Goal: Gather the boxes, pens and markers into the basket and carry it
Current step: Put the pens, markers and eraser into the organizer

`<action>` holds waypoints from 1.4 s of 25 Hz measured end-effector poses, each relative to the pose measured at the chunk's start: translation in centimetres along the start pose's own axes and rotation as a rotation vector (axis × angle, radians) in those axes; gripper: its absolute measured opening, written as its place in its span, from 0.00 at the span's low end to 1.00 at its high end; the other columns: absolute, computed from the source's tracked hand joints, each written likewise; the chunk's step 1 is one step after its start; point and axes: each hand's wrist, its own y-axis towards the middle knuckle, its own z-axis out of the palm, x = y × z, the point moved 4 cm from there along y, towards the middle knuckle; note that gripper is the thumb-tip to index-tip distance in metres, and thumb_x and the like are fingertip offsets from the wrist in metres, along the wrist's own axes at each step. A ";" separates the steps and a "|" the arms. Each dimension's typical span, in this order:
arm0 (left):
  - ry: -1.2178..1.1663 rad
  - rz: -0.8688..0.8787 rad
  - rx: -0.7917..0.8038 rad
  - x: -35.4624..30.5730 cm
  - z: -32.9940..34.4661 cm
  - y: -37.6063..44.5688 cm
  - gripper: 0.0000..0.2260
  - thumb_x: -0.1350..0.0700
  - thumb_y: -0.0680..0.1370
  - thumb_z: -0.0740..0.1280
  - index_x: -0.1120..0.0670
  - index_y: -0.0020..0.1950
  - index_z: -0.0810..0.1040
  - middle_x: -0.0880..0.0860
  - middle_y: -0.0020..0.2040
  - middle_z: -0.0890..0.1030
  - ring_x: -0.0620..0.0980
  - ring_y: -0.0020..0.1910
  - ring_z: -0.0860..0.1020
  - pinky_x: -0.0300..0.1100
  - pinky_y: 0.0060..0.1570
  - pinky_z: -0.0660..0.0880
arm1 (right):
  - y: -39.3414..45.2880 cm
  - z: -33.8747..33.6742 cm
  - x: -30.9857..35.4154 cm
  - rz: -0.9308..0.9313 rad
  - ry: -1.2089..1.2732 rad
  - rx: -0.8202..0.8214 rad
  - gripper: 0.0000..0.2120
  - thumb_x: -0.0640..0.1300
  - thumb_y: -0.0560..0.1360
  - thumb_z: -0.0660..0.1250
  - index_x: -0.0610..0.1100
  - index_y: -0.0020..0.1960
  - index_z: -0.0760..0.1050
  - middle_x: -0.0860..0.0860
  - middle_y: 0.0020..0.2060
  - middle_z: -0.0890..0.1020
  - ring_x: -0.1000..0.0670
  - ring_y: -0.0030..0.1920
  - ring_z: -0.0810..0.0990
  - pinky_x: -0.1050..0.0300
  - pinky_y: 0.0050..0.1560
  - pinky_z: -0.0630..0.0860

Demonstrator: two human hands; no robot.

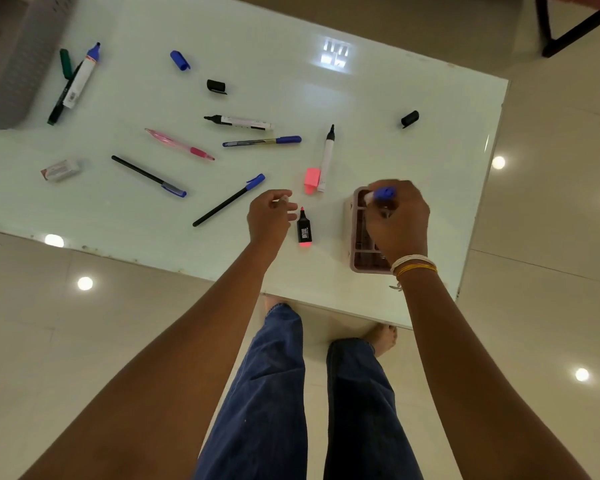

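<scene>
Over the pink basket [355, 233] a blue-capped marker [381, 194] is gripped by the right hand [397, 220]; the left hand [269, 216] hangs loosely curled, seemingly empty; most pens remain scattered.

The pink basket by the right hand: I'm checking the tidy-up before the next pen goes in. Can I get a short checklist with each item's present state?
1. Right hand has a grip on the blue-capped marker: ok.
2. That marker is over the pink basket: ok.
3. Marker already released into the basket: not ok, it is held.
4. Left hand free for the next pick: cannot tell; its fingers curl, perhaps round something small.
5. Highlighter beside the left hand has its cap on: not ok; the pink cap lies apart.
6. Table cleared of pens: not ok, many remain.
</scene>
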 end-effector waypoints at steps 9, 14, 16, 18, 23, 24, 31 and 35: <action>0.122 0.121 0.028 -2.8 0.8 1.7 0.10 0.61 0.80 0.60 0.59 0.55 0.80 0.57 0.49 0.84 0.48 0.40 0.80 0.35 0.35 0.75 | 3.9 -0.5 1.7 0.088 0.160 -0.149 0.06 0.47 0.74 0.65 0.48 0.48 0.79 0.52 0.41 0.81 0.55 0.42 0.78 0.58 0.49 0.75; 0.416 0.329 0.006 -7.3 4.3 4.8 0.08 0.60 0.78 0.64 0.60 0.52 0.81 0.56 0.51 0.83 0.53 0.51 0.81 0.40 0.51 0.73 | 12.3 1.5 -0.4 0.319 -0.019 -0.136 0.16 0.44 0.77 0.63 0.44 0.65 0.70 0.46 0.55 0.78 0.47 0.53 0.79 0.59 0.52 0.71; 0.528 0.351 0.030 -8.4 5.8 5.8 0.10 0.54 0.77 0.67 0.59 0.54 0.78 0.54 0.52 0.81 0.50 0.52 0.78 0.39 0.49 0.70 | 14.8 2.3 -1.3 0.387 -0.102 -0.085 0.23 0.48 0.77 0.65 0.46 0.70 0.64 0.44 0.63 0.71 0.44 0.56 0.77 0.55 0.52 0.71; 0.628 0.303 0.104 -8.6 7.3 6.8 0.20 0.46 0.76 0.69 0.60 0.58 0.74 0.54 0.53 0.79 0.50 0.51 0.76 0.41 0.48 0.71 | 16.5 2.8 -2.1 0.476 -0.133 -0.046 0.25 0.51 0.77 0.66 0.47 0.71 0.62 0.44 0.66 0.68 0.42 0.57 0.78 0.52 0.54 0.74; 0.940 0.307 0.110 -8.5 8.6 7.3 0.19 0.48 0.75 0.70 0.59 0.58 0.74 0.56 0.53 0.79 0.55 0.54 0.78 0.45 0.48 0.74 | 17.7 3.7 -2.6 0.358 -0.243 -0.014 0.10 0.42 0.76 0.66 0.43 0.57 0.77 0.46 0.60 0.76 0.45 0.58 0.79 0.57 0.57 0.74; 0.969 0.369 0.085 -8.8 8.7 7.2 0.15 0.51 0.75 0.69 0.59 0.56 0.75 0.55 0.52 0.80 0.54 0.53 0.78 0.44 0.47 0.73 | 17.5 4.0 -2.5 0.373 -0.160 -0.023 0.09 0.41 0.74 0.68 0.43 0.54 0.79 0.46 0.57 0.80 0.46 0.58 0.80 0.59 0.56 0.75; 0.646 0.570 0.125 -11.8 8.8 5.1 0.07 0.58 0.69 0.72 0.58 0.43 0.78 0.53 0.40 0.81 0.48 0.38 0.77 0.34 0.31 0.67 | 13.7 2.5 -0.8 0.648 1.141 -0.288 0.03 0.30 0.73 0.71 0.36 0.45 0.79 0.42 0.39 0.82 0.46 0.43 0.82 0.55 0.50 0.82; 0.635 0.587 0.103 -12.7 8.4 4.3 0.07 0.58 0.68 0.73 0.57 0.44 0.79 0.52 0.41 0.82 0.48 0.39 0.80 0.36 0.34 0.72 | 12.4 1.3 0.2 0.583 1.205 -0.262 0.03 0.30 0.73 0.70 0.37 0.45 0.79 0.42 0.40 0.82 0.46 0.42 0.82 0.56 0.51 0.83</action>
